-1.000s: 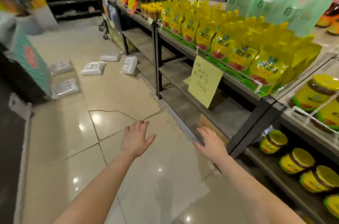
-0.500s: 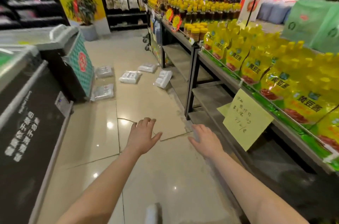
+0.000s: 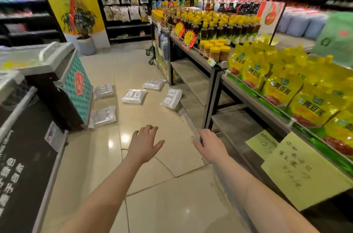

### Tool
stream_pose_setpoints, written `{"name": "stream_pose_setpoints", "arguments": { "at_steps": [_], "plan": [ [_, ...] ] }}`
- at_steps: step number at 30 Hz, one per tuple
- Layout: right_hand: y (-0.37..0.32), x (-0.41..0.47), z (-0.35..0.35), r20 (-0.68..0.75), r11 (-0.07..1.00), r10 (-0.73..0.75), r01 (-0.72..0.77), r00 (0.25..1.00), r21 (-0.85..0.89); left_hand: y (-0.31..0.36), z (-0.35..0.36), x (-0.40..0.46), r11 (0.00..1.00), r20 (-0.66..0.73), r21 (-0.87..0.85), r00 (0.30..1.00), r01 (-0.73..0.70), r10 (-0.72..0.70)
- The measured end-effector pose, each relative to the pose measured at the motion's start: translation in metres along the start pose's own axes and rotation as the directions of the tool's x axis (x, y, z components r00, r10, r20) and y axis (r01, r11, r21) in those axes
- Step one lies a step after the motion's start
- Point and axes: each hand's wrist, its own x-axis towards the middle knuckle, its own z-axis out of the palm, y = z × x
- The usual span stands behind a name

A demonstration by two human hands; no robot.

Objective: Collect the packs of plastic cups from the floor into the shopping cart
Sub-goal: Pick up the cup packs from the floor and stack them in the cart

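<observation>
Five film-wrapped cup packs (image 3: pixel 103 116) lie at twelve o'clock; probably light, slippery, crushable, so grasp across the middle; left hand (image 3: pixel 143 144) and right hand (image 3: pixel 211 146) spread, empty.

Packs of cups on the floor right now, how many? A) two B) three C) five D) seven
C: five packs lie on the floor: two by the freezer, one mid-aisle, two near the shelf; both hands hold nothing.

Five packs of plastic cups lie on the floor (image 3: pixel 152 185): two beside the freezer (image 3: pixel 57 80), (image 3: pixel 104 90) and (image 3: pixel 104 116); three further from it, (image 3: pixel 134 96), (image 3: pixel 154 84), (image 3: pixel 171 98). Two hands: left hand (image 3: pixel 143 144), right hand (image 3: pixel 211 146).
</observation>
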Motion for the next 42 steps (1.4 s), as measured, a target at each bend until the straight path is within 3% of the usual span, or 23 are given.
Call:
{"name": "stream_pose_setpoints", "arguments": {
  "at_steps": [20, 28, 42],
  "plan": [
    [0.028, 0.365, 0.025, 0.112, 0.996, -0.09, 0.089, 0.99, 0.013, -0.111, 0.047, 0.305, 0.985, 0.034, 0.018, 0.985, 0.171, -0.171],
    [0.026, 0.467, 0.051, 0.196, 0.995, -0.101, 0.101, 0.975, 0.011, -0.15, 0.069, 0.384, 0.978, 0.085, 0.02, 0.974, 0.207, -0.208],
    [-0.052, 0.687, 0.085, 0.119, 0.984, 0.105, -0.12, 0.987, 0.132, -0.33, 0.08, 0.604, 0.993, 0.092, -0.03, 0.989, 0.118, -0.115]
  ]
}}
